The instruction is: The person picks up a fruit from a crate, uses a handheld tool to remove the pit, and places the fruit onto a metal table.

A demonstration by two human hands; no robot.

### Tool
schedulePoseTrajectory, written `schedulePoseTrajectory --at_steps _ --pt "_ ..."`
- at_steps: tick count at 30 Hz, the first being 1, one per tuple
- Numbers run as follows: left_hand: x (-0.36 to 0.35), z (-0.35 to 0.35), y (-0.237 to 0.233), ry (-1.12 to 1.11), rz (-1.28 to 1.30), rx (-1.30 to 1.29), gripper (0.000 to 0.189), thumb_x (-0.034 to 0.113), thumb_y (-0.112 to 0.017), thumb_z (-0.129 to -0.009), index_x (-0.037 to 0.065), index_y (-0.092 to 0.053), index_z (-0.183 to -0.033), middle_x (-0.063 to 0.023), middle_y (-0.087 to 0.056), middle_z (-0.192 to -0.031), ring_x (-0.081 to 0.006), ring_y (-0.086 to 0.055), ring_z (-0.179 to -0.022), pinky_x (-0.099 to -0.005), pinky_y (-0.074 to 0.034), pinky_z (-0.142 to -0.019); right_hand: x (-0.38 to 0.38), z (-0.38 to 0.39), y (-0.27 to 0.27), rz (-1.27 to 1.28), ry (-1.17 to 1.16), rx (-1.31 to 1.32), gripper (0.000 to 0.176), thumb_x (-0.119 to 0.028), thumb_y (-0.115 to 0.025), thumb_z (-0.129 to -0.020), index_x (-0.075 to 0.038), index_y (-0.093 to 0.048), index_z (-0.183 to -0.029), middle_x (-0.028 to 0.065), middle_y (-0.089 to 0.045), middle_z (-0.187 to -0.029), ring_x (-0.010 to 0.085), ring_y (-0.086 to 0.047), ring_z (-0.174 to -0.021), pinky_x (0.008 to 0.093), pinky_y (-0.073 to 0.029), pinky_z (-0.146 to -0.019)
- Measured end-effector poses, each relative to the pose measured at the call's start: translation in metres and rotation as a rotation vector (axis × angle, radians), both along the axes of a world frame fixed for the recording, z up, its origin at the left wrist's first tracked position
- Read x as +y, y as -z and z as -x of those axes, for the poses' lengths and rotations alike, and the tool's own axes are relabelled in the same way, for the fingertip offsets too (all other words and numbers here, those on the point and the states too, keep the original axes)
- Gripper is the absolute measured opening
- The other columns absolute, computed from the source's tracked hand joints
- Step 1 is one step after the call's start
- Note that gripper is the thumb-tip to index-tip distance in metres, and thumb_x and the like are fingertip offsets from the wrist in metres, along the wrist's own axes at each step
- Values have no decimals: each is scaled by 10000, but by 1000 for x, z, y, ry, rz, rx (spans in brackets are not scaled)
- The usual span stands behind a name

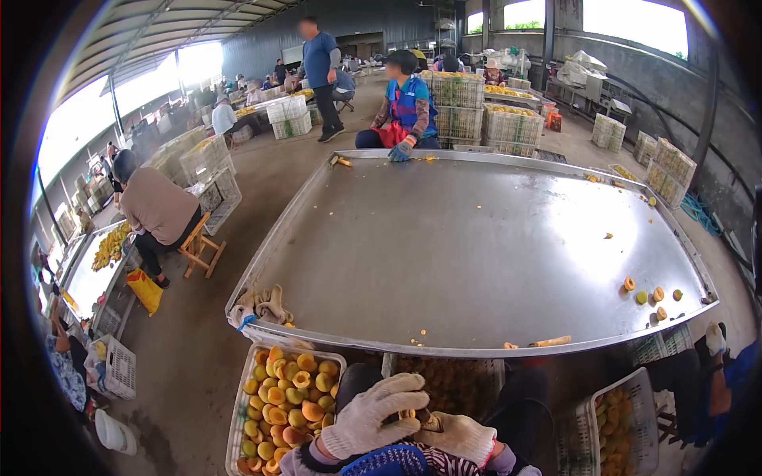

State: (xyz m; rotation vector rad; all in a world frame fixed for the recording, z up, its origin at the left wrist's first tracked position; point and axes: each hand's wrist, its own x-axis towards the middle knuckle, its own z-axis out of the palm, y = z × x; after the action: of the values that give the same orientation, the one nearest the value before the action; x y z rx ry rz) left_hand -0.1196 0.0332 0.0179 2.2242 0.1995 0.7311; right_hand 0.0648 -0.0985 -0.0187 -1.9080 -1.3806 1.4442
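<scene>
My left hand (379,416), in a whitish knitted glove, is over my lap with its fingers stretched out and apart. Close beside it, my right hand (459,438) wears the same kind of glove and has its fingers curled in. Something small and brownish between the hands is too blurred to name. To the left of my hands stands a white crate (235,428) of orange and yellow-green halved fruit (290,404), which look like apricots or peaches. Another crate (496,373) with darker contents sits under the table edge in front of me.
A large metal-topped table (460,238) with a raised rim spans the front. On it lie used gloves (266,304), a wooden-handled tool (552,342) and a few fruit pieces (658,293). Across it sits a co-worker (409,107). At right is a fruit crate (619,420).
</scene>
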Motion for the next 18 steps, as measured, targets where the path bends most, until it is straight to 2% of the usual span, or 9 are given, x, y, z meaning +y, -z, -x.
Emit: schedulePoseTrajectory --at_steps 1,2,5,10,12,13,14,16,18 --pt "-5 -14 -3 -14 -107 2 290 174 -740 -861 97 -662 -1129 -151 -587 -1335 -359 -568 -1236 -425 -483 -1020 -4 -1 1 -114 13 16 502 -460 -675 -897 -47 -644 -1180 118 -725 -959 246 -697 -890 336 -530 -835" --pt "-5 -21 2 -17 -108 -3 290 174 -740 -861 97 -662 -1129 -151 -587 -1335 -359 -568 -1236 -425 -483 -1020 -6 -2 0 -228 22 32 499 -421 -694 -906 -27 -636 -1205 110 -728 -977 220 -697 -866 318 -536 -837" --pt "-7 -31 19 -88 -305 98 172 254 -712 -859 120 -663 -956 -79 -626 -1270 -303 -614 -1164 -420 -530 -919 -4 -8 -9 -84 93 -15 480 -390 -706 -905 -28 -633 -1211 106 -731 -990 213 -702 -890 312 -539 -846" --pt "-11 -14 22 -90 -11 208 284 247 -708 -888 104 -662 -1128 -107 -600 -1338 -309 -611 -1186 -393 -519 -956 -5 -10 1 -42 105 -57 480 -393 -718 -892 -22 -641 -1186 106 -728 -970 208 -692 -863 322 -540 -820" --pt "-9 4 23 -169 177 208 408 243 -701 -912 98 -613 -1283 -117 -576 -1386 -311 -600 -1214 -369 -501 -992 -2 -16 16 -44 243 6 485 -486 -663 -886 -67 -641 -1128 133 -705 -943 284 -681 -910 349 -511 -829" --pt "-7 14 27 -232 186 251 399 248 -701 -911 97 -621 -1271 -110 -582 -1380 -303 -603 -1214 -364 -502 -990 0 -16 5 -126 259 -61 454 -428 -678 -884 -40 -629 -1113 109 -692 -863 231 -683 -794 329 -524 -744" --pt "-4 25 30 -295 192 291 390 254 -700 -909 96 -629 -1260 -102 -587 -1375 -294 -605 -1213 -359 -502 -989 4 -19 5 -129 251 -62 454 -428 -678 -884 -40 -629 -1113 109 -692 -863 231 -683 -794 329 -524 -744" --pt "0 46 41 -373 195 365 391 287 -682 -917 85 -636 -1249 -88 -596 -1365 -284 -606 -1209 -365 -493 -1000 12 -31 7 -19 370 160 429 -366 -700 -877 -10 -614 -1102 74 -676 -790 151 -652 -655 299 -518 -643" --pt "4 69 62 -424 115 429 347 351 -658 -919 157 -655 -1207 -53 -629 -1299 -274 -650 -1103 -358 -537 -915 21 -37 5 -60 435 185 361 -306 -701 -881 -21 -606 -1080 30 -638 -719 97 -601 -552 252 -466 -486"
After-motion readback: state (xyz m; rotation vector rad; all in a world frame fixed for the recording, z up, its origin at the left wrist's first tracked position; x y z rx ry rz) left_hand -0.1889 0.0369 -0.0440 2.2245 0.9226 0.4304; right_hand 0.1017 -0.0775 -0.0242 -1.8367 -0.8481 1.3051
